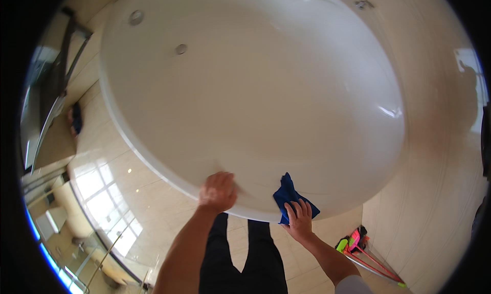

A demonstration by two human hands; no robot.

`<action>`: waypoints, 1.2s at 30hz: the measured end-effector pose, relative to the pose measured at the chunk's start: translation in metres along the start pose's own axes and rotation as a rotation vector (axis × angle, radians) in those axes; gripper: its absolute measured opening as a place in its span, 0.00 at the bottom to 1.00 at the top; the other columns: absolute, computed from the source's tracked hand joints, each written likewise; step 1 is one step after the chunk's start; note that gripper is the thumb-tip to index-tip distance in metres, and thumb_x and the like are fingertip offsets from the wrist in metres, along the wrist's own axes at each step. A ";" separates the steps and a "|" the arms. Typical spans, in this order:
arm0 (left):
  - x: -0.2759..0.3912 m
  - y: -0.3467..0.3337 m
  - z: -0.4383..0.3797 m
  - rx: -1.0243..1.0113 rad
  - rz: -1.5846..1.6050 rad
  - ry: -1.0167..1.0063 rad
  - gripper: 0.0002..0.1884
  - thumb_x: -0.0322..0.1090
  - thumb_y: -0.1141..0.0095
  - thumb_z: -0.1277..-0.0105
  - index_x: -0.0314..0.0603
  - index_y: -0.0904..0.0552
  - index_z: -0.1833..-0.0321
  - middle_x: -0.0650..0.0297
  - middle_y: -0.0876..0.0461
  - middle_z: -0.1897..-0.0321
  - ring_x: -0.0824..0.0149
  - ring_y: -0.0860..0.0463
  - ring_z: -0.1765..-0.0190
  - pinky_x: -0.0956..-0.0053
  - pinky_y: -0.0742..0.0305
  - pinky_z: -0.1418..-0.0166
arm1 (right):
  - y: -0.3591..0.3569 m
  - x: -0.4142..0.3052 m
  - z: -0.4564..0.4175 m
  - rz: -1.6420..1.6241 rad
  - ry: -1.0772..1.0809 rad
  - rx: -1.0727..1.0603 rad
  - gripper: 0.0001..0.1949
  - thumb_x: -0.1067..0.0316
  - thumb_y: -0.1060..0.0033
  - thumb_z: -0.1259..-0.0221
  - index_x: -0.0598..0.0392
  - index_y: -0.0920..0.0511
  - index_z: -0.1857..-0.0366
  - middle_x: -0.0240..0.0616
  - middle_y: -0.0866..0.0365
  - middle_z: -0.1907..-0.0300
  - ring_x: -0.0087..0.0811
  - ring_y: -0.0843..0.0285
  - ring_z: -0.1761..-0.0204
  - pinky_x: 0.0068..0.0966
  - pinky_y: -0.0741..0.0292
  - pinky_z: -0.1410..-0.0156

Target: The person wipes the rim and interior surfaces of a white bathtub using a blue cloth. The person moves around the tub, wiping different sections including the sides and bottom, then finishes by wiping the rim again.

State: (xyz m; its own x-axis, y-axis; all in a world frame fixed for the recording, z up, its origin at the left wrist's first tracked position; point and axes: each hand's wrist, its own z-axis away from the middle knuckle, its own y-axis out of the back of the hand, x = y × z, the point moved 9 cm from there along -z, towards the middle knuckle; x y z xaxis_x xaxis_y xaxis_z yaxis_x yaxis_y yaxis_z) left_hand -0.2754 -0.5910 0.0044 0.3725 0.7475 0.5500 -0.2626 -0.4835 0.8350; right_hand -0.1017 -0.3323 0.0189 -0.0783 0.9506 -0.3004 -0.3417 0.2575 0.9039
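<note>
A large white oval bathtub fills most of the view before me. My right hand is at its near rim, with the fingers curled over a dark blue cloth. Part of the cloth lies against the tub's inner wall, and one corner points up and away from me. To the left, my left hand is over the same rim, slightly blurred. Its fingers bend down towards the inner wall, and I see no object in it. The fingertips are hard to make out.
Inside the tub are a round drain and an overflow fitting. A metal tap fitting is beyond the far rim. Brooms with coloured heads lie at the wall, lower right. Glossy tiles reflect a window at left.
</note>
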 end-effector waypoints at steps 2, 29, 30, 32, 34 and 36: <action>0.000 0.005 -0.001 -0.039 0.042 -0.002 0.22 0.38 0.31 0.35 0.40 0.12 0.39 0.54 0.10 0.42 0.50 0.12 0.36 0.52 0.19 0.29 | -0.008 -0.047 -0.029 -0.038 0.034 0.025 0.50 0.55 0.05 0.57 0.49 0.25 0.24 0.47 0.26 0.28 0.60 0.29 0.24 0.62 0.34 0.18; -0.206 0.118 0.132 0.725 0.527 0.748 0.25 0.44 0.56 0.08 0.31 0.24 0.22 0.52 0.21 0.27 0.57 0.23 0.26 0.62 0.30 0.20 | -0.020 -0.363 -0.367 -0.438 0.109 0.147 0.47 0.53 0.12 0.44 0.70 0.31 0.25 0.57 0.20 0.44 0.53 0.13 0.43 0.46 0.14 0.40; -0.213 0.124 0.118 0.745 0.487 0.724 0.26 0.45 0.55 0.08 0.33 0.26 0.19 0.51 0.21 0.26 0.56 0.22 0.25 0.62 0.30 0.20 | -0.023 -0.352 -0.366 -0.480 0.074 0.074 0.46 0.51 0.14 0.41 0.69 0.31 0.25 0.57 0.20 0.42 0.54 0.14 0.41 0.46 0.15 0.38; -0.222 0.132 0.090 0.694 0.450 0.786 0.29 0.45 0.52 0.10 0.33 0.31 0.15 0.45 0.28 0.21 0.50 0.23 0.23 0.59 0.28 0.21 | -0.033 -0.327 -0.345 -0.570 0.006 -0.084 0.44 0.47 0.19 0.35 0.68 0.31 0.24 0.58 0.19 0.39 0.56 0.14 0.38 0.47 0.16 0.34; -0.236 0.139 0.056 0.662 0.393 0.770 0.33 0.46 0.48 0.12 0.33 0.34 0.13 0.42 0.35 0.17 0.46 0.24 0.22 0.56 0.27 0.21 | -0.032 -0.303 -0.312 -0.503 -0.015 -0.029 0.40 0.44 0.26 0.28 0.66 0.29 0.24 0.59 0.19 0.34 0.59 0.16 0.34 0.48 0.18 0.30; -0.250 0.138 0.025 0.575 0.276 0.813 0.41 0.45 0.39 0.18 0.36 0.42 0.10 0.39 0.41 0.14 0.39 0.31 0.16 0.47 0.29 0.18 | -0.034 -0.270 -0.270 -0.462 -0.028 -0.038 0.37 0.46 0.27 0.27 0.65 0.26 0.25 0.60 0.19 0.32 0.60 0.17 0.33 0.49 0.18 0.30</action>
State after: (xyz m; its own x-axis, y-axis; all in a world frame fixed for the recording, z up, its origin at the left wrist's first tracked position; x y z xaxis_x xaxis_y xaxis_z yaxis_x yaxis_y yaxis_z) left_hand -0.3822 -0.8559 -0.0173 -0.4061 0.5564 0.7249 0.2975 -0.6696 0.6805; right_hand -0.3215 -0.6448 -0.0131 0.1155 0.7419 -0.6605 -0.3685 0.6495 0.6651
